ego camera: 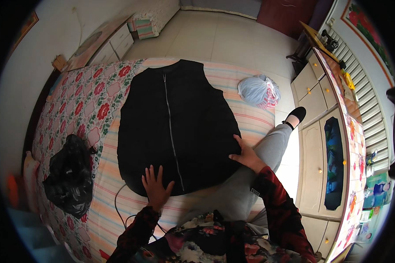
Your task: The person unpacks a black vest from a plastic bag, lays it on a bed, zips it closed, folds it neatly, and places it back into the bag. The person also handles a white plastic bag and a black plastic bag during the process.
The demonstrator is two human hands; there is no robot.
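A black sleeveless vest [200, 131] lies spread flat on the bed, its neck end away from me. Down its front runs a silver zipper [170, 128], closed along its length, with the pull near the neck. My left hand [156, 189] rests flat on the lower hem, left of the zipper, fingers spread. At the lower right side edge, my right hand [248, 156] touches the vest with thumb and forefinger apart; whether it pinches any fabric is hard to see. Part of the hem lies over my grey trouser leg [266, 148].
A striped sheet [105, 184] and a floral cover [75, 102] lie on the bed. On them are a black plastic bag [70, 177] at left and a tied whitish plastic bag [258, 90] at far right. Dark cables [117, 203] run beside my left wrist. A cream cabinet [311, 174] stands right.
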